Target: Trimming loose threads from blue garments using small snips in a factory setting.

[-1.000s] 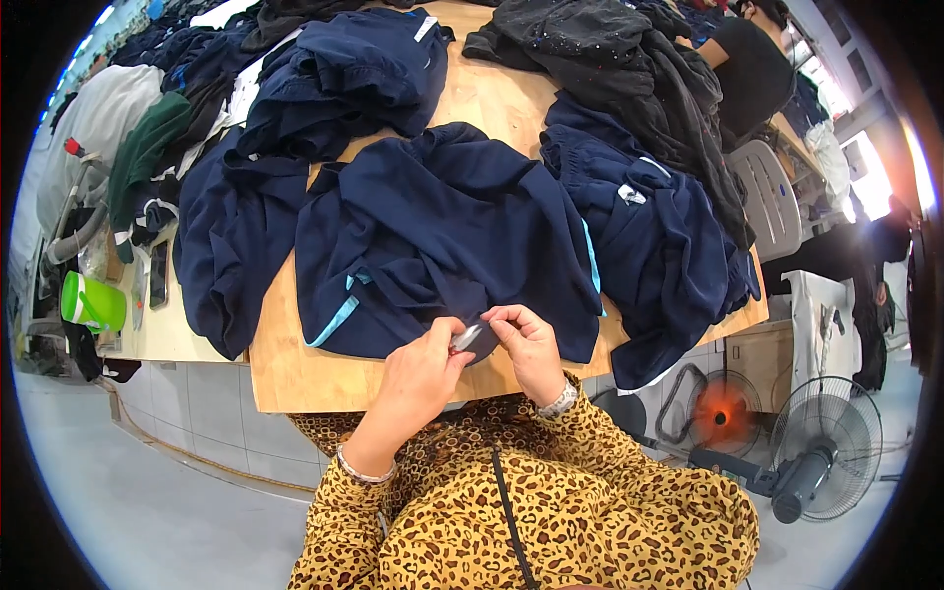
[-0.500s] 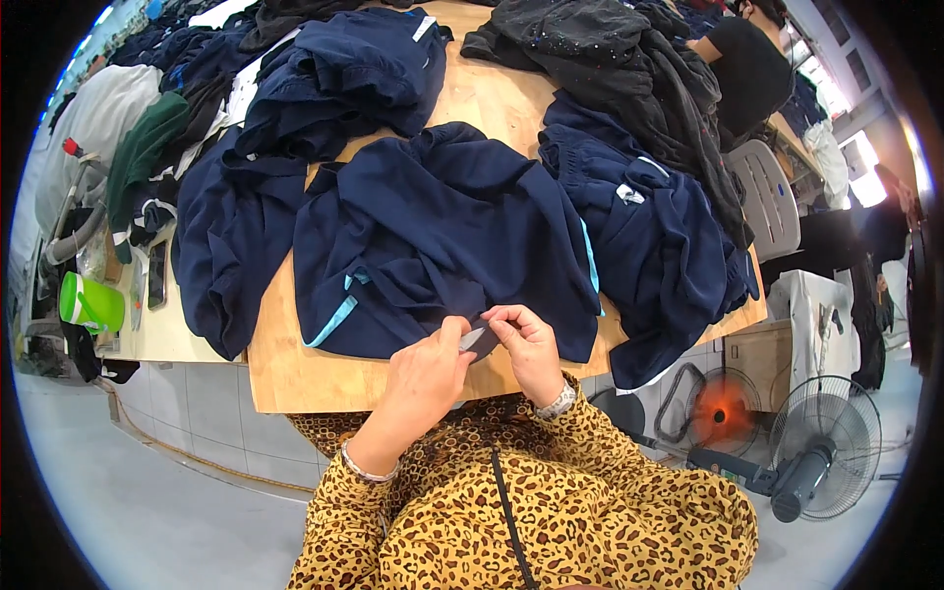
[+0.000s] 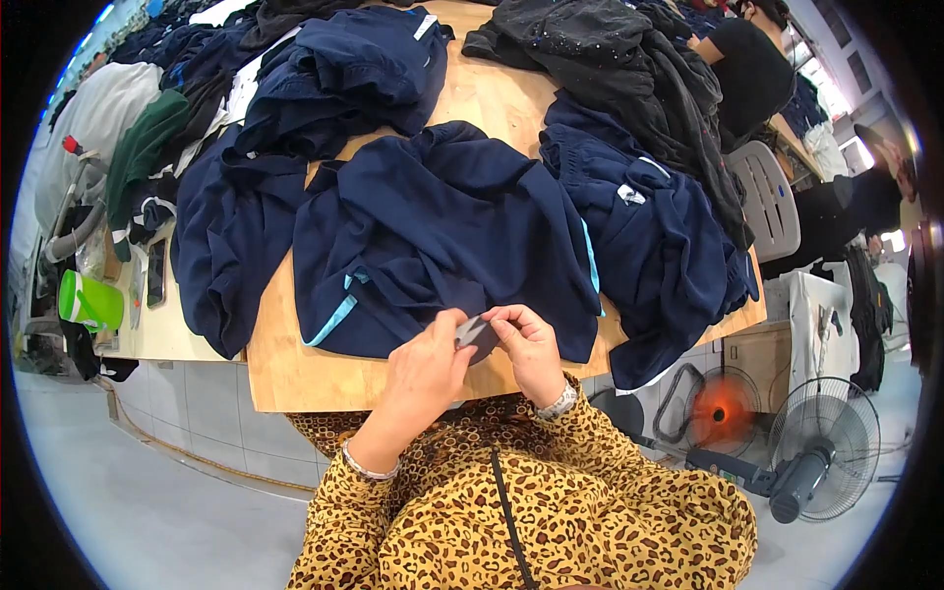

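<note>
A navy garment (image 3: 442, 216) with light blue trim lies spread and creased at the table's near edge. At its lower edge, my left hand (image 3: 425, 366) is closed around small thread snips (image 3: 474, 330), whose grey blades point up toward the right. Most of the snips is hidden by my fingers. Close beside the blades, my right hand (image 3: 529, 352) pinches the garment's edge between thumb and fingers. A dark flap of the cloth hangs between the two hands.
More navy garments are heaped at the left (image 3: 241, 236), at the back (image 3: 344, 79) and at the right (image 3: 649, 226) of the wooden table (image 3: 305, 383). A green bucket (image 3: 90, 301) stands far left. Fans (image 3: 824, 447) stand low right. A person (image 3: 752, 69) sits beyond.
The snips' blades have tilted up slightly in my left hand, near the fingers of my right hand. My right hand has barely moved. At the far right, another person has shifted.
</note>
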Demonstrator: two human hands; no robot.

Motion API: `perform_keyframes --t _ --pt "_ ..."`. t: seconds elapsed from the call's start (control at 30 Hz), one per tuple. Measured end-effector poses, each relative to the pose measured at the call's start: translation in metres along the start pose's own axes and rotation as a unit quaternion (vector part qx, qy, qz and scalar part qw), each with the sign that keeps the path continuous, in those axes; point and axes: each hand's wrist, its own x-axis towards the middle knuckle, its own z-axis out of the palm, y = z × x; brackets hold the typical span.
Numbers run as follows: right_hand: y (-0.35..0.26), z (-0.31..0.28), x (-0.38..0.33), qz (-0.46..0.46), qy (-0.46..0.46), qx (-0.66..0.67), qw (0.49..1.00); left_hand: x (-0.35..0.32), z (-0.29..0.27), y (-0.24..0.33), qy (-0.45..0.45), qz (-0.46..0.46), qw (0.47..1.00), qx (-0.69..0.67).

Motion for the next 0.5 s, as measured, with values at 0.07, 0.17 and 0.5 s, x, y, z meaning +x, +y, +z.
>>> perform_keyframes --t 0.07,0.17,0.5 --pt "-0.002 0.001 0.000 0.020 0.006 0.055 0.998 0.000 0.000 -0.001 0.013 -0.036 0.999 -0.025" --pt "-0.006 0.001 -0.001 0.051 0.010 0.123 0.991 -0.001 0.009 -0.011 0.038 -0.077 0.992 -0.092" --pt "-0.009 -0.001 -0.001 0.027 -0.001 0.062 0.998 -0.002 0.010 -0.037 -0.067 -0.228 0.762 -0.602"
